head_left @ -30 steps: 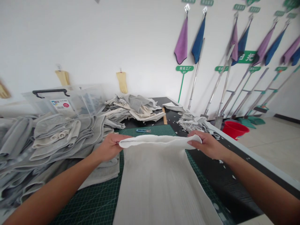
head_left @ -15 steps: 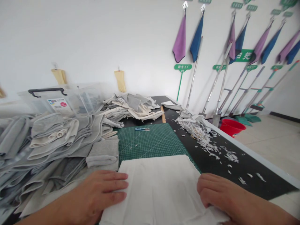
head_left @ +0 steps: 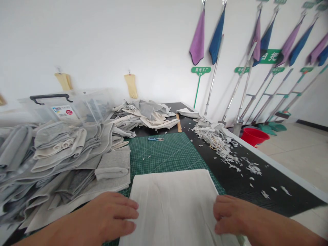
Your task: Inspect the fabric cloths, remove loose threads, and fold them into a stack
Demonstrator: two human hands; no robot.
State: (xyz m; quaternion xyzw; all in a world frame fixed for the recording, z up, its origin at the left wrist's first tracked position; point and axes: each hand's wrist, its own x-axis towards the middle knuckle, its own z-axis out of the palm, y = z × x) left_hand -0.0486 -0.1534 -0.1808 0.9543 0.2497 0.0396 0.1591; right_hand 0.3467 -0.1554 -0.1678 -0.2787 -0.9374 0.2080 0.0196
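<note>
Left hand [head_left: 112,218]: Your fingers stretched out, loosely parted, above the near left part of the green cutting mat [head_left: 164,153], their tips at the left edge of the white cloth [head_left: 174,201]. They showed no grip; whether they pressed or only hovered, I could not tell.
Right hand [head_left: 234,215]: Your fingers bent inward by the mat's near right side, at the cloth's right edge. Whether they pinched it or merely rested there, I could not tell.
Cloth on mat: It lay flat over the mat's near end, between your hands, far edge fairly straight, top lightly creased.
Step in hand: You seemed to be settling and evening the cloth on the mat.
Next move: By my judgement, it called for gentle, level pressure from both hands, easing out creases without dragging that far edge askew on the mat.
Grey fabric pile [head_left: 74,147]: Layered and folded pieces sat left of the mat.
White clippings [head_left: 217,145]: They were strewn right of the mat on the black tabletop [head_left: 238,184].
Thread snips [head_left: 155,139]: Blue-handled, they lay on the mat's far end.
Wooden strip [head_left: 178,123]: It lay just beyond the mat.
Offcut heap [head_left: 150,114]: It spread beyond the mat's far edge.
Clear plastic box [head_left: 78,116]: It stood beyond the mat, to its left.
</note>
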